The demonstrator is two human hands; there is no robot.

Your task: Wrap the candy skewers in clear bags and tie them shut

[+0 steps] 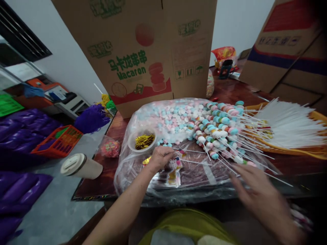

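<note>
My left hand (162, 158) is over the plastic sheet, its fingertips pressed together beside small printed packets (176, 163); what lies between them is too small to tell. Two white sticks (195, 162) reach rightward from near these fingers. My right hand (258, 194), smeared by motion, has its fingers apart and nothing visible in it, just below the sticks of a pile of skewered pastel candies (219, 129). Loose candies (173, 115) lie inside the clear bag behind. A bowl (131, 141) of gold twist ties (144, 141) sits beyond my left hand.
A tall cardboard box (158, 44) stands at the back. On the right, an orange basket (301, 152) holds many white sticks (288, 124), with another carton (283, 54) behind. A lidded cup (89, 167) and a bag of small candies (110, 149) are on the left.
</note>
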